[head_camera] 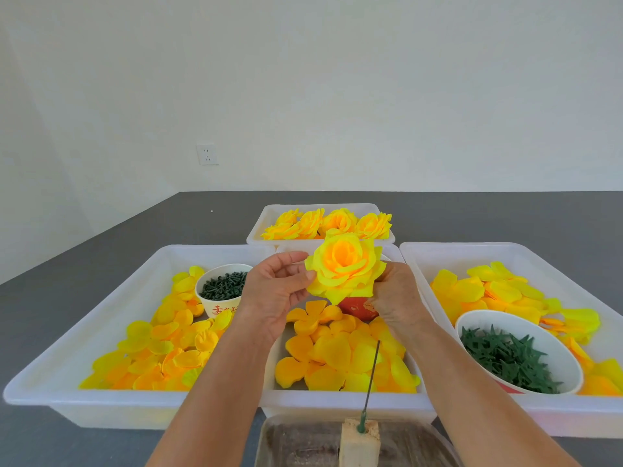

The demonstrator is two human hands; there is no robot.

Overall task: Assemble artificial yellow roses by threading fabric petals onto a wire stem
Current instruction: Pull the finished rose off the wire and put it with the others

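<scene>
An assembled yellow rose (345, 267) is held up over the middle tray, facing me. My left hand (274, 291) pinches its left outer petals between thumb and fingers. My right hand (396, 294) grips the rose from the right and underneath, partly hidden by the petals. A thin dark wire stem (372, 375) stands upright near me, stuck in a pale wooden block (359, 443), bare of petals. Loose yellow fabric petals (340, 355) fill the middle tray below my hands.
A left tray (101, 318) holds petals and a cup of dark green pegs (223, 284). A right tray (505, 254) holds petals and a bowl of green calyx stars (505, 358). A far tray (269, 214) holds finished roses. A red cup (359, 306) sits under the rose.
</scene>
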